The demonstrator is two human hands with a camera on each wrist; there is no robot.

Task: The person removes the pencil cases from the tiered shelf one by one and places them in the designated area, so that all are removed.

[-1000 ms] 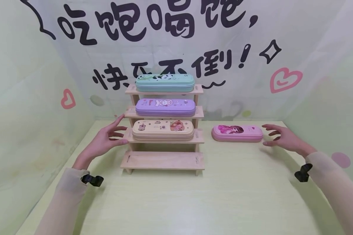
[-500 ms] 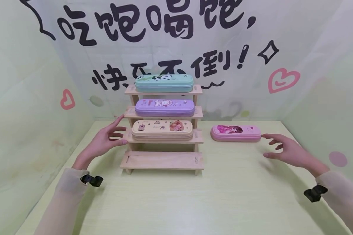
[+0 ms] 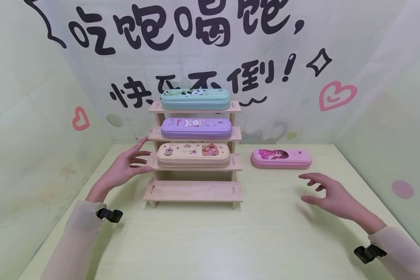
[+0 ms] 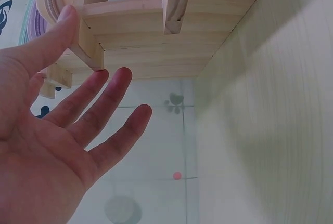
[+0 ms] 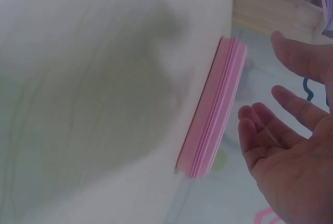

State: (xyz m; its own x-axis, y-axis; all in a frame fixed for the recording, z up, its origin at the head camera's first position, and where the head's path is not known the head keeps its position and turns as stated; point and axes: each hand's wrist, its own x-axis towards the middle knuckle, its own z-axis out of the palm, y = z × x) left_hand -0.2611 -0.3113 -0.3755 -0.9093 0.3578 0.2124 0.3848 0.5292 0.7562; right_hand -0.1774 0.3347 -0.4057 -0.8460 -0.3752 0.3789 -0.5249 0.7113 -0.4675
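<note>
My left hand [image 3: 122, 169] touches the left end of a wooden tiered rack [image 3: 192, 191], thumb and fingertips at its shelf ends, fingers fairly straight. In the left wrist view the thumb lies at one shelf board's end. Three pencil cases lie on the rack: a mint one with pandas [image 3: 196, 100] on top, a purple one [image 3: 196, 128] below it, then a cream one [image 3: 193, 155]. The lowest shelf is bare. A pink pencil case [image 3: 281, 159] lies on the table right of the rack. My right hand [image 3: 336, 198] hovers in front of its right end, holding nothing, fingers loosely bent.
The pale table [image 3: 210, 241] extends in front of the rack. Behind it hangs a white backdrop [image 3: 287, 116] with black writing and pink hearts, and pale green side walls [image 3: 402, 155] close in at left and right.
My right hand has moved away from the pink pencil case's right end, toward me and slightly left. The left hand stays at the rack, and the cases keep their places.
</note>
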